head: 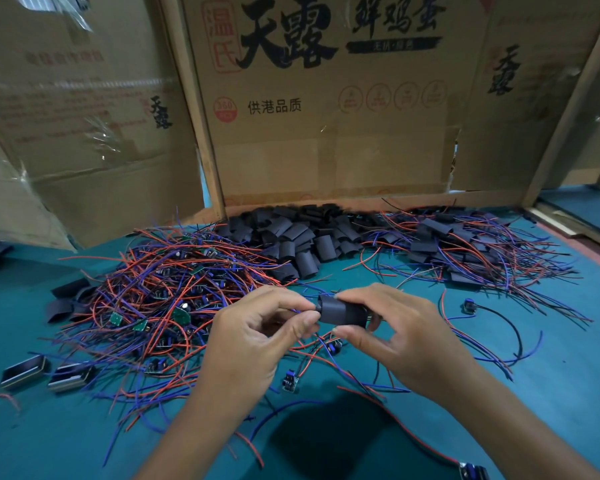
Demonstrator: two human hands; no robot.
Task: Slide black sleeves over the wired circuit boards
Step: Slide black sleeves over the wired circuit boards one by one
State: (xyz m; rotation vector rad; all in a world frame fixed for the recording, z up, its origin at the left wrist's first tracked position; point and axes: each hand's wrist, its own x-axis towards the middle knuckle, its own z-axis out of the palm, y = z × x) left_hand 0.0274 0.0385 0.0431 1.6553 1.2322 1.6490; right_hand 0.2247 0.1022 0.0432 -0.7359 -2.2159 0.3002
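Both hands are working together above the desk. Her right hand is pinching a black sleeve so its mouth is staying open, while the left hand is pinching the wires at that mouth, feeding a board inside.

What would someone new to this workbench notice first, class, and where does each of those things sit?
First, the two hands at centre: the right hand pinches a black sleeve while the left hand holds wires at its end. Left of them sprawls a tangle of red and blue wired boards. Behind, a heap of loose black sleeves lies against the printed cardboard wall.
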